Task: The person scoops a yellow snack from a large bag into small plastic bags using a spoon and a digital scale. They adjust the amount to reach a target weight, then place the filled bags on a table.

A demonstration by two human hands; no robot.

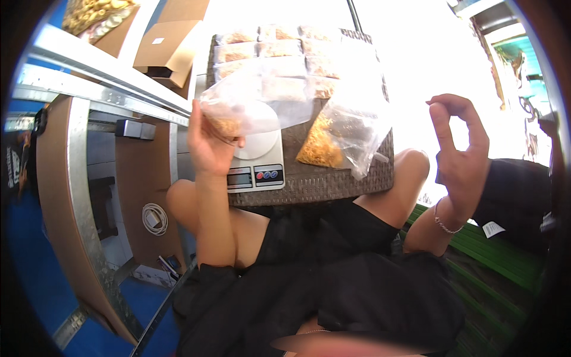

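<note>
My left hand (214, 143) grips a clear plastic bag (229, 122) with golden crumbly contents at its bottom, raised over a white digital kitchen scale (256, 172). My right hand (461, 140) is raised right of the table, thumb and forefinger curved together at their tips; anything between them is lost in the glare. A larger open clear bag (327, 143) of golden shreds lies right of the scale. Behind, several small filled bags (279, 47) lie in rows on the brown woven table (333, 189).
Metal shelving (77, 119) with cardboard panels and a coiled white cable (153, 217) stands on my left. An open cardboard box (163, 50) is at back left. My knees flank the table. A green slatted surface (499, 262) and dark fabric (517, 196) are on my right.
</note>
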